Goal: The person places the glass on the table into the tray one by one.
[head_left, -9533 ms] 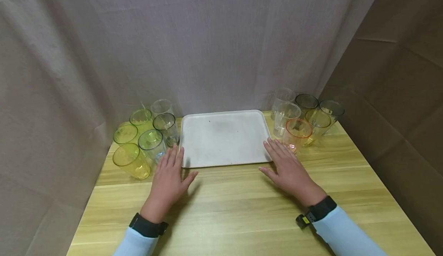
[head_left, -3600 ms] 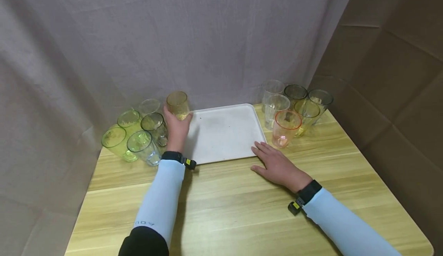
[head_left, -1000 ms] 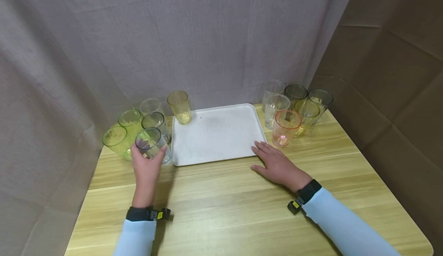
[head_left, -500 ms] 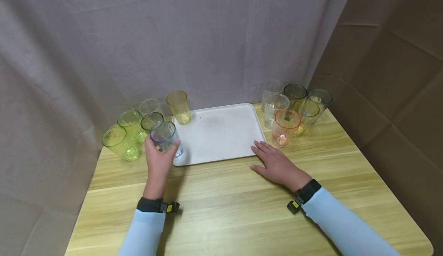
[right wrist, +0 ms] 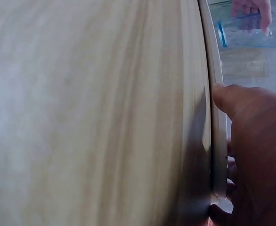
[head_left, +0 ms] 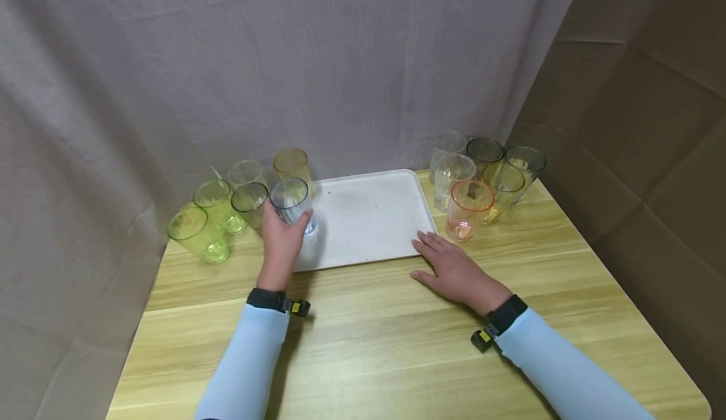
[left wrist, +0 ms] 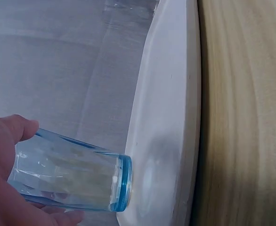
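With fingers and thumb curled round the side, holds a blue glass [head_left: 297, 200] upright in the left hand [head_left: 282, 240], over the left part of a white tray [head_left: 374, 218]; cannot tell whether resting on the tray or just above. Lays the right hand [head_left: 459, 276] back upward at the tray's near right corner, fingers loose and nearly straight, thumb by the rim. Has a grey curtain [head_left: 317, 60] hanging across the back and left, and a brown cloth [head_left: 652, 142] along the right. Works at a pale wood-grain table [head_left: 363, 344], with the tray flat and close to the curtain. Wears light-blue sleeves [head_left: 244, 357] down near the wrists. Has six glasses bunched upright to the right of the tray: two clear glasses [head_left: 454, 177], two dark glasses [head_left: 526, 161], an amber glass [head_left: 506, 183] and, nearest, a red-rimmed glass [head_left: 472, 202]. Has four more to the left: two green glasses [head_left: 198, 237], a colourless glass [head_left: 245, 171] behind, and a smoky glass [head_left: 248, 199] just beside the left hand and partly hidden by it. Has a yellow glass [head_left: 292, 164] at the tray's far left corner, just behind the blue glass and partly covered by it. Wears black wristbands [head_left: 507, 316], each bearing a small black device [head_left: 300, 308] with a yellow mark.
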`<state>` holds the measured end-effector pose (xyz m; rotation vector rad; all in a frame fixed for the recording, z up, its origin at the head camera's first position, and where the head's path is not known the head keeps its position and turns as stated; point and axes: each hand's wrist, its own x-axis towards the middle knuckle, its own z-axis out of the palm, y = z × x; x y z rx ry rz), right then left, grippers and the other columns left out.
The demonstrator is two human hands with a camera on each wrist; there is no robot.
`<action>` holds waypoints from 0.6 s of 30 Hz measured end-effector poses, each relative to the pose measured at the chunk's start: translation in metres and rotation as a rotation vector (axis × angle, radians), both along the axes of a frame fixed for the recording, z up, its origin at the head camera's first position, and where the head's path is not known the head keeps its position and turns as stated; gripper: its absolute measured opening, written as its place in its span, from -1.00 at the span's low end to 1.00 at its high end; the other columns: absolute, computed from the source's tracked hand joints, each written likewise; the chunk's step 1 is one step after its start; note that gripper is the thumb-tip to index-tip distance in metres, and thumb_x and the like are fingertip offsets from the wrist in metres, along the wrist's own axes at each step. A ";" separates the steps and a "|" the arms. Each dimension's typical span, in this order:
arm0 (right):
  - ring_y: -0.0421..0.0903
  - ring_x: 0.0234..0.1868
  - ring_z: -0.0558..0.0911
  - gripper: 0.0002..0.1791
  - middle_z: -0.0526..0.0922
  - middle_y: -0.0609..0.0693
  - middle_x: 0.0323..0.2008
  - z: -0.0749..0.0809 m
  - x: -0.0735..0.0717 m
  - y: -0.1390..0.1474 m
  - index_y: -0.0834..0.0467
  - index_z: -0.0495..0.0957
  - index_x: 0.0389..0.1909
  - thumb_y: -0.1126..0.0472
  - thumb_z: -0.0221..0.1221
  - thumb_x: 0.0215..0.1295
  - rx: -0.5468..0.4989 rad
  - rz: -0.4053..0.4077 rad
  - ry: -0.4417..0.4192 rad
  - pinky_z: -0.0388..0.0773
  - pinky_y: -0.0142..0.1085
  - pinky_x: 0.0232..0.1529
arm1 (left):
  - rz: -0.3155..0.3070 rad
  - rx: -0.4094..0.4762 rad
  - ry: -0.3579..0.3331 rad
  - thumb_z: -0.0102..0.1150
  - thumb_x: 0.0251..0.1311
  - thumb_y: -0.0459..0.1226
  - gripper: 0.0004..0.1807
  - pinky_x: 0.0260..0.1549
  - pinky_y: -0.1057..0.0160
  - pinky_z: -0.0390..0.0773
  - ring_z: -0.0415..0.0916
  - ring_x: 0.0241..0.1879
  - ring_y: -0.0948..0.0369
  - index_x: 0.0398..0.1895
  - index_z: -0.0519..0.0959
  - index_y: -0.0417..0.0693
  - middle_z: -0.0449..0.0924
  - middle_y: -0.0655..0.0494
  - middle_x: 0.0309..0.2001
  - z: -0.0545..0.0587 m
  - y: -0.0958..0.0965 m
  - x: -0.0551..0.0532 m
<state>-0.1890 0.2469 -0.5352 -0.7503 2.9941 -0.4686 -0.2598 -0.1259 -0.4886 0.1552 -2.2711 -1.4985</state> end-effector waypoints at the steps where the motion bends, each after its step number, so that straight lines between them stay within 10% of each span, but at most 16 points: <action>1: 0.14 0.59 0.07 -0.14 0.13 0.12 0.62 0.000 0.000 0.000 0.16 0.26 0.60 -0.27 0.13 0.49 0.001 0.001 0.001 0.11 0.10 0.55 | 0.002 0.001 -0.003 0.50 0.12 -0.12 0.03 0.53 0.11 0.14 0.17 0.49 0.08 0.58 0.14 -0.21 0.28 -0.20 0.49 0.000 0.001 -0.002; 18: 0.17 0.58 0.08 -0.15 0.14 0.14 0.61 0.001 0.000 -0.001 0.17 0.27 0.60 -0.25 0.15 0.48 0.002 0.002 0.001 0.13 0.15 0.53 | 0.062 -0.013 -0.029 0.47 0.17 -0.09 0.11 0.54 0.12 0.10 0.11 0.51 0.06 0.65 0.02 -0.21 0.19 -0.25 0.54 -0.004 0.003 -0.021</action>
